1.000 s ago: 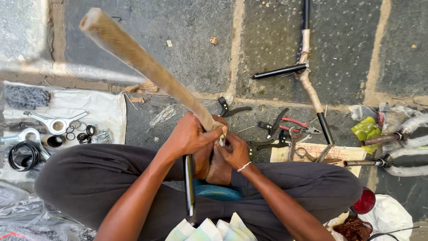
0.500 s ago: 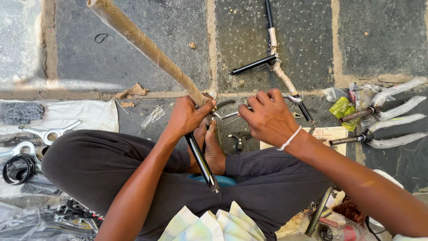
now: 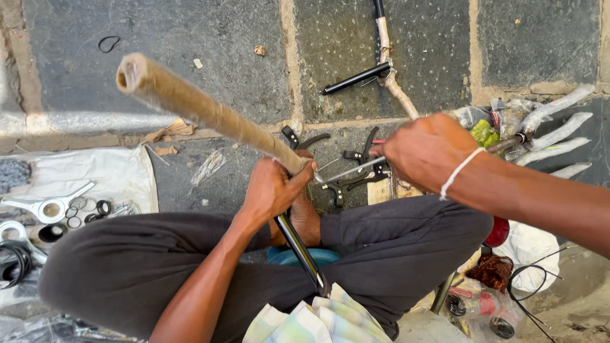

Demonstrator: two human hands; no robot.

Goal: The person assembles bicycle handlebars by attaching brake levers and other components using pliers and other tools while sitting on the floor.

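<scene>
The left hand (image 3: 273,187) gripped the paper-wrapped tube (image 3: 210,114) over the lap; the right hand (image 3: 426,149) was closed around a thin metal rod (image 3: 349,170) beside it.

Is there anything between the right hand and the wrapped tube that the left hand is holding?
Only a thin wire spans that gap, running from the right hand to the wrapped tube, where the left hand grips it. Nothing else blocks the way; the black brake parts lie lower, on the ground.
</scene>
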